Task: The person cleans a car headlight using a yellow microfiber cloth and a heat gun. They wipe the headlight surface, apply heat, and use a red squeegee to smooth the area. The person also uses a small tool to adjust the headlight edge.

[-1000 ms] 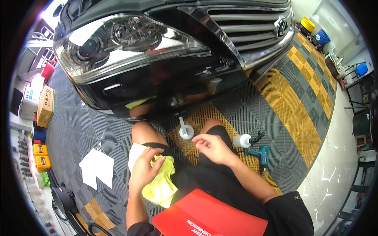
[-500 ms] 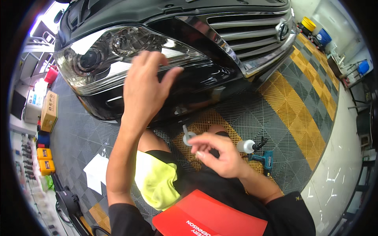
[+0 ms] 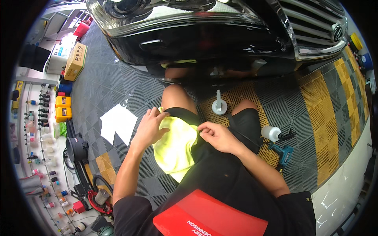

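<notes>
A fluorescent yellow cloth [image 3: 176, 151] lies draped over my left thigh. At its upper left edge is my left hand [image 3: 150, 128], with the fingers on the cloth and the thumb held apart from them. My right hand [image 3: 219, 137] is closed, its curled fingertips at the cloth's right edge; whether they pinch the fabric is hard to make out. Between my knees, a white container with a pale upright stem [image 3: 219, 106] stands on the floor. To the right of my right knee lie a white spray bottle with a black head [image 3: 272, 133] and a teal power tool [image 3: 284, 154].
A black car's front bumper [image 3: 189, 45] spans the far side, with its headlight [image 3: 165, 13] above. White paper sheets [image 3: 119, 124] lie on the grid-tile floor at left. Beyond them are a cardboard box [image 3: 75, 62], yellow containers [image 3: 63, 107] and racked bottles [image 3: 44, 104].
My left hand has dropped from in front of the headlight to the yellow cloth. The right hand has moved to the cloth's right edge. The view has tilted down and shifted left.
</notes>
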Tool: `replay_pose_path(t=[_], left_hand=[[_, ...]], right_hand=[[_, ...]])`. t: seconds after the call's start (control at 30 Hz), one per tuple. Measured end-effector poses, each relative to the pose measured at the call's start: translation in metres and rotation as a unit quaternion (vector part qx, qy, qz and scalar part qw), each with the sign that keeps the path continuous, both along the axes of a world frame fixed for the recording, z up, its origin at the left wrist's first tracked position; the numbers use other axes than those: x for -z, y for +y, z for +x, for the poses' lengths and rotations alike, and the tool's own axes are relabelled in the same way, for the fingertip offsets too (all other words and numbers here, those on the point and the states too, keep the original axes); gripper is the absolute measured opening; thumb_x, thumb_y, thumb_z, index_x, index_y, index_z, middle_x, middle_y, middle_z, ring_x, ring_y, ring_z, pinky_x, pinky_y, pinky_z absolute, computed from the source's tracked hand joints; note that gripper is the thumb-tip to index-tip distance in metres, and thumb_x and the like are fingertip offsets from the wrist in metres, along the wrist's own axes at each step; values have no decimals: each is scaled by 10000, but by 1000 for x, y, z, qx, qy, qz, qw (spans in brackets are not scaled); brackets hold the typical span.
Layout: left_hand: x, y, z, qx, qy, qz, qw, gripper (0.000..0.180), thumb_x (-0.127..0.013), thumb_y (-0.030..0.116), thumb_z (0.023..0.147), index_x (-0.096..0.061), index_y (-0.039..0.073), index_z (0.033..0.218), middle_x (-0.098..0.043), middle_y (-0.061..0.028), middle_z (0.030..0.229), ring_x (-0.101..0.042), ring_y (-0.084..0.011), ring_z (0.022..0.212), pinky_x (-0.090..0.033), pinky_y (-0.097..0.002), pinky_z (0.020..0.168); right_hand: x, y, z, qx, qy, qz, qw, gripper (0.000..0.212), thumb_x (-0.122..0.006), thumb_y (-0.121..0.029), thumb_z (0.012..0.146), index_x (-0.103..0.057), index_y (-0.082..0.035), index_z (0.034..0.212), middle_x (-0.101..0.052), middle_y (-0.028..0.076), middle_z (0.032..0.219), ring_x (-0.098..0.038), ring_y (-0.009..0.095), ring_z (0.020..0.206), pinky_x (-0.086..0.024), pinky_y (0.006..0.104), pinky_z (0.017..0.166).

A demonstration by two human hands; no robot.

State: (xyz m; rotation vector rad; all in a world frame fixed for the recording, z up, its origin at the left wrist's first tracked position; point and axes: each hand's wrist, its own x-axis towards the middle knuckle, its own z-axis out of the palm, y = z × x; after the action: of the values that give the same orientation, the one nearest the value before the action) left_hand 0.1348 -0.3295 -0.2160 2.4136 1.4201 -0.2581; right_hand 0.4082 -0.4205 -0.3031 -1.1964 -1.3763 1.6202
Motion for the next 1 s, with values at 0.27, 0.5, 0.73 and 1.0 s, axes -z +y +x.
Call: replay_pose_path(t=[0.27,0.5,0.73,1.0], left_hand=[[-69,40,19,68,39,-306,949,471,-779,373,933,-606,22,670,-545,-75,585,-500,-168,551,-442,-381,570],[-114,75,-63,78,-2,-495,865,467,-751,445,949,-781,-21,940,-674,-43,686,-587,-135,634,-464,-314,604],[-153,56,4,-191,-271,101,938,565,-587,289,1093,-547,12,603,-466,32,541,-377,-45,500,-265,-313,443],[-121,73,1,2,47,-307,951,579,-857,473,842,-706,-79,754,-579,-61,561,-537,-103,549,-465,-363,542]], right_hand=[[-6,17,27,80,3,4,997,269,-689,-155,963,-677,11,1174,-713,54,869,-657,135,749,-524,329,690],[27,-14,71,137,2,-102,985,254,-624,-174,1017,-684,-21,1211,-689,3,945,-637,75,803,-505,239,676],[37,-13,79,172,59,-131,975,270,-603,-163,1018,-675,-14,1231,-683,13,986,-633,87,809,-507,252,666],[28,-11,93,181,61,-109,976,278,-598,-169,1021,-675,-17,1241,-684,16,1001,-640,88,812,-507,247,668]])
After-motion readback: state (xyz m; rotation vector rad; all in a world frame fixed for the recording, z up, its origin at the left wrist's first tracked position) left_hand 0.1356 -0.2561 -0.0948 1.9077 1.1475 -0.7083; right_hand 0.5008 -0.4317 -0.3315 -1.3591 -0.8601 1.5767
